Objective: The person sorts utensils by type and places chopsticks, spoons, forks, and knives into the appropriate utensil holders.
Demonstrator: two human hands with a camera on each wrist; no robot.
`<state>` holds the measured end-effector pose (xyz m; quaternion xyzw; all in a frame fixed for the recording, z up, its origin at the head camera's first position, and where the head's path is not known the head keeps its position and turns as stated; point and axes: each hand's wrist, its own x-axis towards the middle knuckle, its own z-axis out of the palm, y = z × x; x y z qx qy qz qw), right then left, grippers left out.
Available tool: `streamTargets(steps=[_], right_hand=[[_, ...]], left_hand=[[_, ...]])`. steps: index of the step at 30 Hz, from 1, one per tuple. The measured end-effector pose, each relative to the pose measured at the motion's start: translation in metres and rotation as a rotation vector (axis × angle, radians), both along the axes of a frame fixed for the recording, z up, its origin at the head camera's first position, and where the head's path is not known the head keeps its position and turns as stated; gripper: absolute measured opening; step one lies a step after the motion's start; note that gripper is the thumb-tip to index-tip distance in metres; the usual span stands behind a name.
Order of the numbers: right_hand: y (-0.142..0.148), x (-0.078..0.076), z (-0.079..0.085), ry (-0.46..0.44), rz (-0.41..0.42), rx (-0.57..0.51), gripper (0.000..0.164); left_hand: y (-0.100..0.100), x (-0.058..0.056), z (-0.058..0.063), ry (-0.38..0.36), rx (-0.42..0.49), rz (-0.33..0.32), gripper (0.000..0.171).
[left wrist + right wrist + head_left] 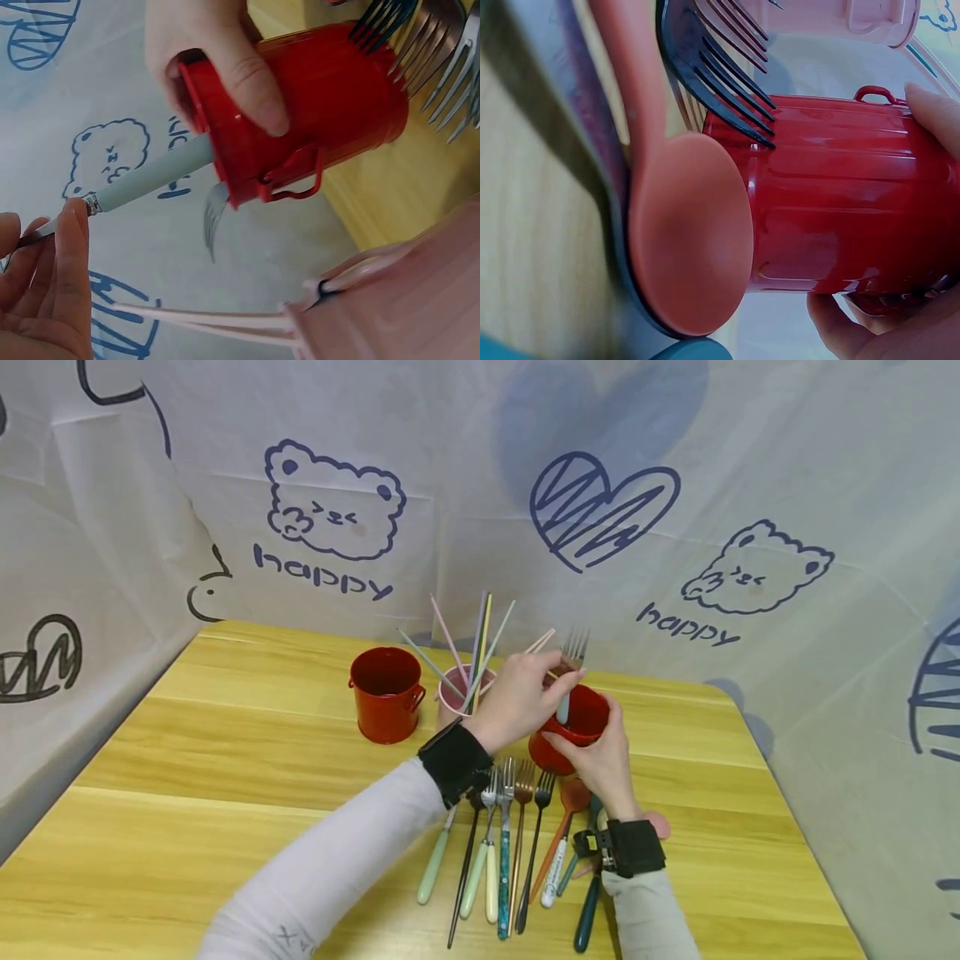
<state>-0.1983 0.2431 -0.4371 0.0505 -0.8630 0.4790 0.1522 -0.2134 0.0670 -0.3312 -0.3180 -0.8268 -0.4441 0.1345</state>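
Note:
My left hand pinches a fork with a pale grey-green handle, near its neck. The fork's tines point up, and its handle end is inside the right-hand red bucket. Around that bucket's rim and side my right hand grips, thumb at the front. In the left wrist view, the tines of another fork stick out past the rim. Close to the bucket's base lie a black fork and an orange spoon.
Left of the hands stands a second red bucket. A pink bucket beside it holds several chopsticks. Several forks and spoons lie in a row nearer me, including a teal-patterned fork and a dark green handle.

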Motion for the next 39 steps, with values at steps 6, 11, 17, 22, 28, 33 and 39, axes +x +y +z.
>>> streamTargets(steps=[6,11,17,22,28,33,39], right_hand=[[-0.011,0.013,0.023,0.02,0.027,-0.012,0.086],[-0.014,0.017,0.029,0.015,0.029,-0.006,0.085],[-0.007,0.005,0.012,0.018,0.032,-0.015,0.088],[0.0,-0.002,-0.002,0.014,0.019,-0.008,0.091],[0.0,-0.002,-0.003,0.012,0.019,-0.023,0.09],[0.0,-0.002,-0.003,0.015,0.031,-0.051,0.088],[0.002,-0.002,-0.004,0.018,0.019,-0.061,0.087]], left_hand=[[0.003,-0.003,-0.01,-0.073,-0.035,0.008,0.023],[0.004,-0.003,-0.017,-0.175,-0.11,0.007,0.026],[0.0,-0.001,-0.025,-0.199,-0.169,0.039,0.043],[-0.009,0.006,-0.031,-0.183,-0.23,0.037,0.041],[-0.022,0.017,-0.042,-0.167,-0.258,0.024,0.047],[-0.033,0.025,-0.053,-0.188,-0.266,-0.009,0.048],[-0.046,0.031,-0.067,-0.174,-0.307,-0.025,0.039]])
